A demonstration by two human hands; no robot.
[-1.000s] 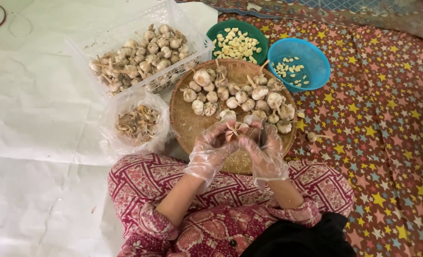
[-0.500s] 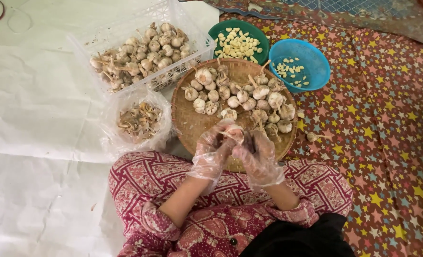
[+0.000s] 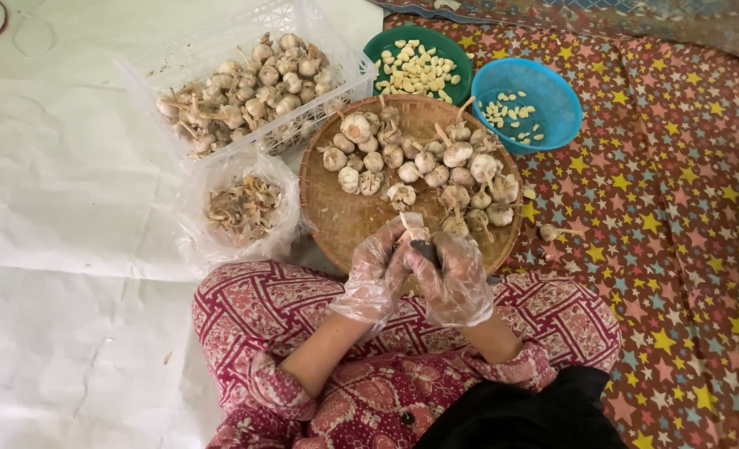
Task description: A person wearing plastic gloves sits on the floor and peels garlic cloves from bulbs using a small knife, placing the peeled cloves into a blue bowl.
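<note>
Gloved left hand (image 3: 375, 274) and right hand (image 3: 455, 278) together grip, seemingly, a garlic bulb (image 3: 413, 223).

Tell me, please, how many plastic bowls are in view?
2. The green bowl stands behind the woven tray, beside the white basket. The blue bowl touches its right side, on the star-patterned mat. Both hold peeled cloves; none seems hidden.

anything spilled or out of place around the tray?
One stray: a garlic bulb lies alone on the star-patterned mat, just off the woven tray's right rim, apart from the pile. Otherwise nothing stands out: bulbs stay in the white crate, cloves in the green bowl and blue bowl.
</note>
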